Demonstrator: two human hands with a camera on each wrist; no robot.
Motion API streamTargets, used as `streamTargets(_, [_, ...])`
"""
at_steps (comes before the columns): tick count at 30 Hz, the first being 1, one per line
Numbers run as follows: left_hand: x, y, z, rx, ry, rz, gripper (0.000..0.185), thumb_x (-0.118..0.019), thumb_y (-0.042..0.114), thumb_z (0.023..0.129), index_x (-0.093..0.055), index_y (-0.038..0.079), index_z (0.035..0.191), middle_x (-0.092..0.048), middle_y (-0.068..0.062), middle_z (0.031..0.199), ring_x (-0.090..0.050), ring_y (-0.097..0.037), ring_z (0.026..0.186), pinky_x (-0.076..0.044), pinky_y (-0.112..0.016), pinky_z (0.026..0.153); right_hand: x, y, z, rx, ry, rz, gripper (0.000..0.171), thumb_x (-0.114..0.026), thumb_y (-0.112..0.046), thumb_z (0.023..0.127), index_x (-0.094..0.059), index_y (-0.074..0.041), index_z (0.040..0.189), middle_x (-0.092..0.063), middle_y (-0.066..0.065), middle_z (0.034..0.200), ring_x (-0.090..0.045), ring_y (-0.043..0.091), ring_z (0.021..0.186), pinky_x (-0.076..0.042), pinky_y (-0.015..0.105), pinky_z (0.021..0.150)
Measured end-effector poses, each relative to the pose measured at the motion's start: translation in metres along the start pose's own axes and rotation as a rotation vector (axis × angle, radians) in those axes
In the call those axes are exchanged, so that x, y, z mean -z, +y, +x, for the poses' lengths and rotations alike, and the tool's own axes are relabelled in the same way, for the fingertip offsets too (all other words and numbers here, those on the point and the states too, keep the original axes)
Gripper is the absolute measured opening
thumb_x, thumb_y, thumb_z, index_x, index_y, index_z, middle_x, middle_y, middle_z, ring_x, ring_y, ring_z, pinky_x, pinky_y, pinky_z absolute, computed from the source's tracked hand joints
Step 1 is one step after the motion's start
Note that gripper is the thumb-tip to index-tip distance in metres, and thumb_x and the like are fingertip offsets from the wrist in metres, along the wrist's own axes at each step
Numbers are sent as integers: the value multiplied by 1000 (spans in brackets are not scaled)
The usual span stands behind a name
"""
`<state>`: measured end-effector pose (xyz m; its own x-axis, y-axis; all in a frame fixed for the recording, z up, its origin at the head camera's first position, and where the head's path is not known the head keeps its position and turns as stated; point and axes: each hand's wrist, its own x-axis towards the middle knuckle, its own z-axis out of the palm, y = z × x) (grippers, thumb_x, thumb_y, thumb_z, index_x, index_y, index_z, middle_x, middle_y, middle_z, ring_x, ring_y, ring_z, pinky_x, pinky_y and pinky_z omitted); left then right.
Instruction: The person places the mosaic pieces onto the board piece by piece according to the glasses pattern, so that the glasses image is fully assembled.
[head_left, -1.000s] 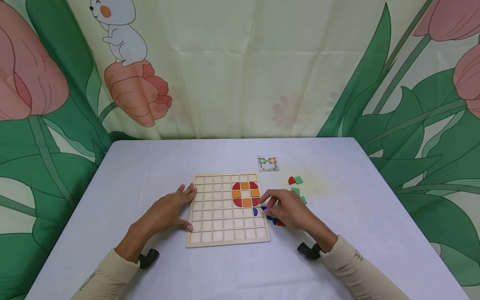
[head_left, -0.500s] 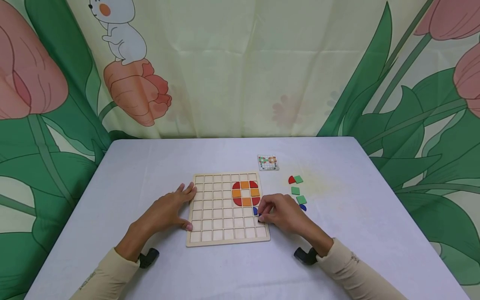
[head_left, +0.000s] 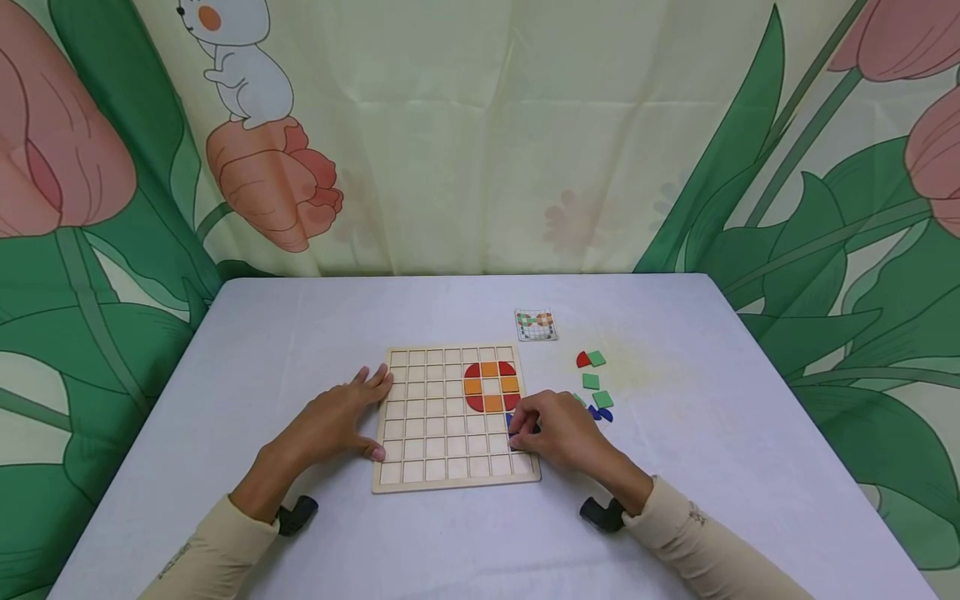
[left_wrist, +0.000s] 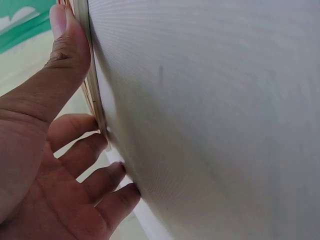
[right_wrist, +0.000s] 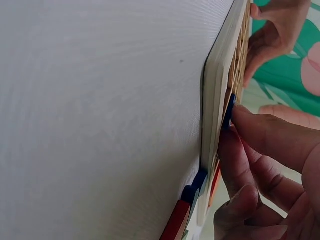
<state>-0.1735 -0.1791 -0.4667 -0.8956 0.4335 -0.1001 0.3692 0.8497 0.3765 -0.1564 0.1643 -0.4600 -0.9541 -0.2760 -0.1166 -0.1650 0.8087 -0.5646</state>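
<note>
Slightly left and down the head view, the right hand [head_left: 562, 427] has shifted, pinching a small flat blue piece [right_wrist: 229, 113] at the lower right of the pale wooden gridded board [head_left: 435, 427]; the left hand [head_left: 333, 423], farther off, rests relaxed on its left edge. The right-wrist view shows the piece's long axis nearly upright in frame, mostly hidden from the head camera.

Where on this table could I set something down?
The white cloth-covered table is bare left of the left hand, right of the green square tiles, and between the beige sleeves, nearer than the pale wooden grid board. It's crowded at the board's right edge, where the right hand is beside those tiles and flat blue pieces.
</note>
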Motion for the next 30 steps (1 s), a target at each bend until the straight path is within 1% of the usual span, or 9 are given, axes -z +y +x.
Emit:
streamTargets(5, [0,1,-1,1,3,1,118,-91,44,57,-34,10,155,-26,-12,164,-31,-46,146,-40,-64,104,3,1,1,5,-8,-1,19,-87,-22,76,-70,-28,72,-61,-12,63,-56,9,66,-43,28,64])
streamTargets(13, [0,1,0,6,-3,-1,119,-91,45,57,-34,11,155,-26,-12,164,-30,-46,147,-40,-64,104,21,12,4,-68,27,9,12,-84,-20,81,-74,-27,79,-63,-9,69,-55,14,68,-45,29,54])
streamTargets(15, [0,1,0,6,-3,0,118,-91,45,57,-34,11,155,-26,-11,164,-30,-46,147,-40,-64,104,25,15,4,-79,25,-2,12,-83,-17,81,-75,-26,80,-63,-9,70,-56,14,67,-45,29,54])
streamTargets(17, [1,1,0,1,0,4,118,-91,45,57,-33,11,155,-26,-11,164,-30,-45,147,-40,-64,104,27,18,3,-86,19,-19,13,-84,-16,80,-75,-26,81,-63,-9,70,-56,13,68,-45,29,59])
streamTargets(22, [2,2,-1,-6,3,6,118,-91,45,57,-34,10,155,-27,-13,163,-32,-46,146,-40,-65,104,26,22,1,-78,-14,-42,17,-87,-17,76,-75,-25,84,-63,-11,69,-56,10,71,-43,30,67])
streamTargets(27, [2,2,-1,0,3,10,118,-91,44,57,-35,10,155,-27,-13,163,-33,-48,144,-41,-65,103,22,22,0,-80,-11,-72,20,-90,-18,73,-74,-26,83,-63,-12,69,-56,9,71,-43,29,69])
streamTargets(30, [1,2,0,4,3,9,118,-92,44,56,-35,11,155,-27,-13,163,-32,-47,145,-41,-65,104,21,22,-1,-70,-6,-80,21,-91,-19,71,-72,-25,80,-62,-11,69,-55,9,70,-43,28,67])
